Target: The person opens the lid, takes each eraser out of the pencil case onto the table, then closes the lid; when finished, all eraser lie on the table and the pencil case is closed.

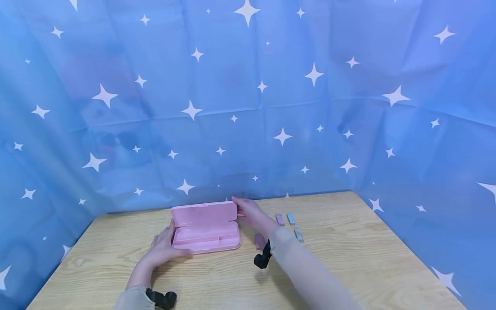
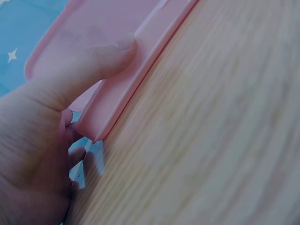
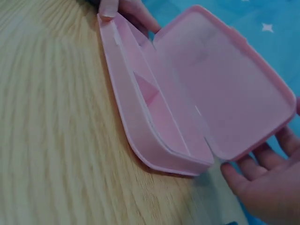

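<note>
A pink pencil case lies on the table with its lid raised at the back. Dividers split its inside into a long rear section and smaller front ones, and nothing shows in them. My left hand grips the case's left end, its thumb over the front part and the other fingers behind the end. At the lid's right end is my right hand; in the right wrist view its fingers curl behind the lid's edge, with the thumb mostly out of frame.
Right of the case lie several small blocks: a purple one, a blue one, a grey one and a mauve one beside the right wrist's black camera. A blue starred curtain hangs behind the wooden table.
</note>
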